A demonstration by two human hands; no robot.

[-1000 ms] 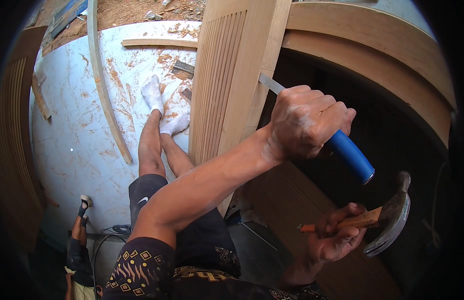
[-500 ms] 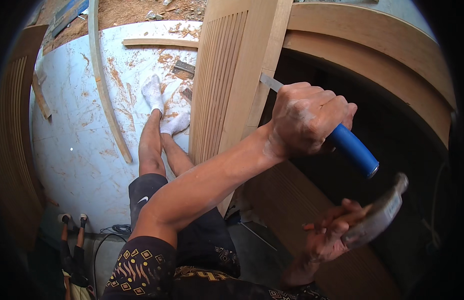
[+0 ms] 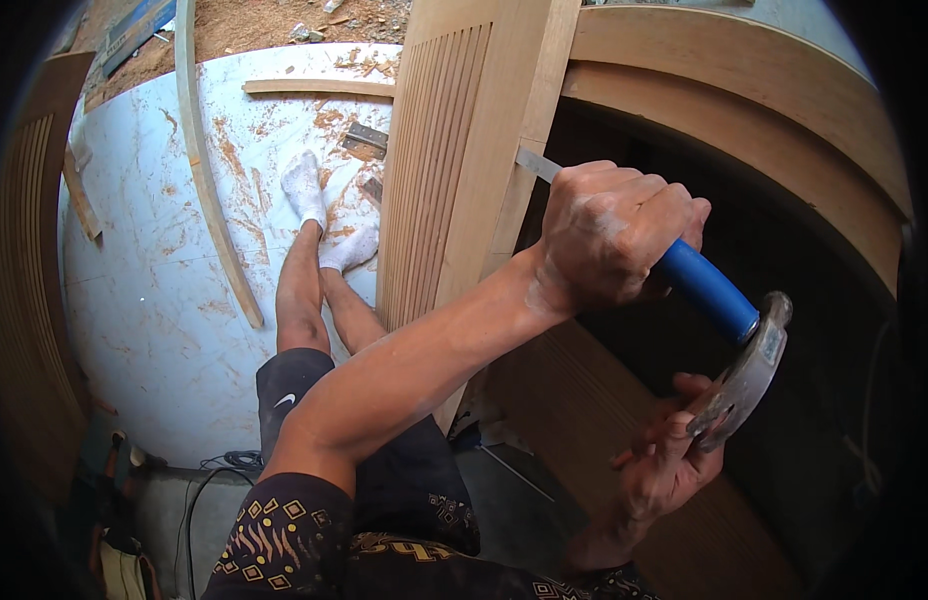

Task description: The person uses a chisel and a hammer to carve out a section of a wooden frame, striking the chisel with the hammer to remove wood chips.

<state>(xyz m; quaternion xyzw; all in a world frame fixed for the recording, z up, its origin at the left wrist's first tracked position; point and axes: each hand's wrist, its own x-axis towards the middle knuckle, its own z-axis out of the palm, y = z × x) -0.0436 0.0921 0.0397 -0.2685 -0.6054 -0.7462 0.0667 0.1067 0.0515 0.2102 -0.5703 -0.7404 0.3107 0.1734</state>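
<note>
My left hand (image 3: 609,235) is wrapped round the blue handle of a chisel (image 3: 709,290). The chisel's steel blade meets the edge of a wooden door panel (image 3: 506,200) that stands on its side, grooved on its face. Below, my right hand (image 3: 674,470) grips a claw hammer (image 3: 749,385); its handle is mostly hidden by the fingers. The hammer's face is at the butt of the chisel handle, touching it or very nearly so. Where the blade tip enters the wood cannot be made out.
Curved-looking wooden boards (image 3: 744,60) lie at the upper right. Another grooved panel (image 3: 29,290) stands at the far left. A long wood strip (image 3: 212,190), a shorter batten (image 3: 319,88), metal hinges (image 3: 366,138) and shavings lie on the white floor. A person (image 3: 124,540) is at the lower left.
The hammer has swung up to the end of the chisel handle, with my right hand rising. My left hand and the chisel stay almost in place. The person at lower left has shifted.
</note>
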